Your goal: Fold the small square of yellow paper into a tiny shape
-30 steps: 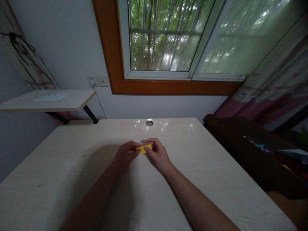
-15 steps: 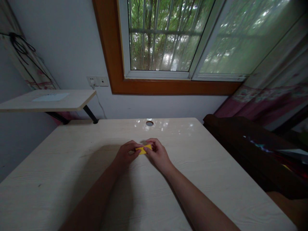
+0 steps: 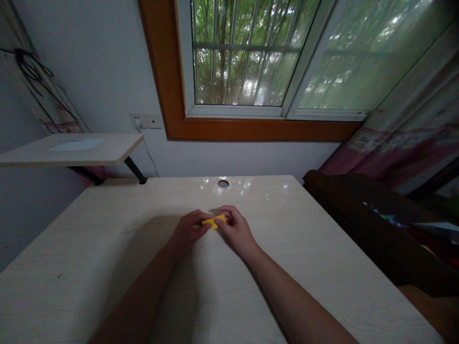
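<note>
Hardly anything has moved since a second ago: your hands keep their spot and the small yellow folded paper [image 3: 214, 221] barely shifts. Around them spreads the pale wood-grain tabletop [image 3: 107, 248], with its round cable hole [image 3: 223, 183] beyond and dark wooden furniture [image 3: 376, 215] at your right. Your left hand [image 3: 186, 231] and right hand [image 3: 235, 230] each pinch one end of the paper, fingers curled closed, low over the table's middle.
</note>
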Demonstrator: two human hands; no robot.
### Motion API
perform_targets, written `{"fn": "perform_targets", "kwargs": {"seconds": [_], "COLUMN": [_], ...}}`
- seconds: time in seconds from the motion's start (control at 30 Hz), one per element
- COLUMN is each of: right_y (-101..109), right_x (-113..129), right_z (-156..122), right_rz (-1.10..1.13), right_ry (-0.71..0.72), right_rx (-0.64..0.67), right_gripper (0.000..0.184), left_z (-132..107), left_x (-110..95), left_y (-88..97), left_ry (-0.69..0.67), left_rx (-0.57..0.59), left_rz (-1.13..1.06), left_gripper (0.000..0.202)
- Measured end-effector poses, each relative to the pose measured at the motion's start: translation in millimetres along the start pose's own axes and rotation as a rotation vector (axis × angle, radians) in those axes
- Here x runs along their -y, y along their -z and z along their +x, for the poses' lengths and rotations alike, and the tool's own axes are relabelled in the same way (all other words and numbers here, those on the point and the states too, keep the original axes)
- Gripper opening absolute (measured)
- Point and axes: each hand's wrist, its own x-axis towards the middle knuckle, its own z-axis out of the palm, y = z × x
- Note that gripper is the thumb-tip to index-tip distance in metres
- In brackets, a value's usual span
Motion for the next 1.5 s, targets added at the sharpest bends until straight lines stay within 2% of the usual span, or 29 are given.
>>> {"fn": "perform_targets", "kwargs": {"seconds": [0.23, 0.47, 0.77, 0.97, 1.5], "right_y": [0.0, 0.5, -0.7, -0.4, -1.9], "right_x": [-1.5, 0.2, 0.0, 1.1, 4.4], "right_z": [0.7, 0.7, 1.0, -0.4, -2.8], "right_rz": [0.027, 0.032, 0.029, -0.004, -0.160], "right_ry": [0.009, 0.003, -0.003, 0.007, 0.063], "right_rx": [-0.008, -0.017, -0.022, 0.018, 0.054], "right_gripper": [0.031, 0.033, 0.033, 0.032, 0.029], "left_z": [-0.8, -1.1, -0.7, -1.0, -0.3], "left_x": [1.5, 0.1, -3.5, 1.2, -0.8], "left_y": [-1.8, -1.5, -0.7, -1.7, -0.2], "left_ry": [0.062, 0.042, 0.033, 0.101, 0.146], "left_rx": [-0.063, -0.085, -0.079, -0.060, -0.064], "left_rz": [-0.015, 0.015, -0.015, -0.075, -0.032], "left_gripper": [0.026, 0.023, 0.017, 0.017, 0.017]}}
